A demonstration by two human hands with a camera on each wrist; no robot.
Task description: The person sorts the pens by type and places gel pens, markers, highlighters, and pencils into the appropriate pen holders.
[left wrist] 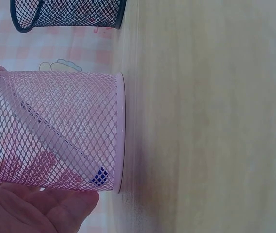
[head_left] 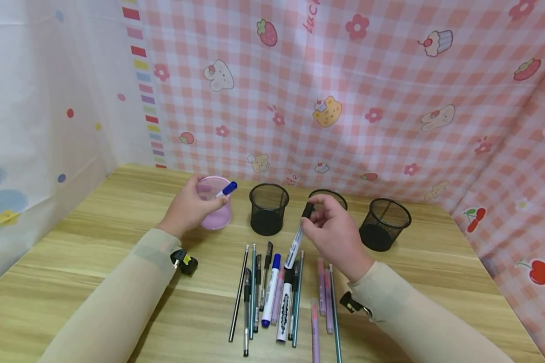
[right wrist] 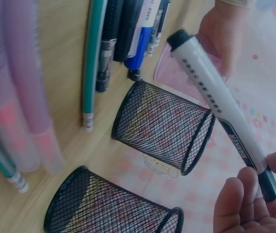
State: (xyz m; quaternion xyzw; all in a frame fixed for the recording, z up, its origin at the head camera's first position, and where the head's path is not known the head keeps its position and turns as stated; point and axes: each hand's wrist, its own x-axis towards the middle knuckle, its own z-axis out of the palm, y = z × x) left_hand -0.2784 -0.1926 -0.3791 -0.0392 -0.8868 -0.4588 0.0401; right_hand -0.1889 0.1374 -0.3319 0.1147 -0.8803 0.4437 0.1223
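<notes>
At the left, my left hand grips a pink mesh pen cup, thumb near the rim and fingers around its far side. A blue-capped white marker leans inside that cup; its lower end shows through the mesh in the left wrist view. My right hand pinches a white marker by its black cap, between thumb and fingers. This marker slants down, its black lower end over the pens on the table. Behind the right hand stands a black mesh cup, partly hidden.
Two more black mesh cups stand along the back. In front lie several black pens, pencils, pink highlighters, a blue-capped marker and a black-and-white marker. A checked cloth hangs behind the wooden table.
</notes>
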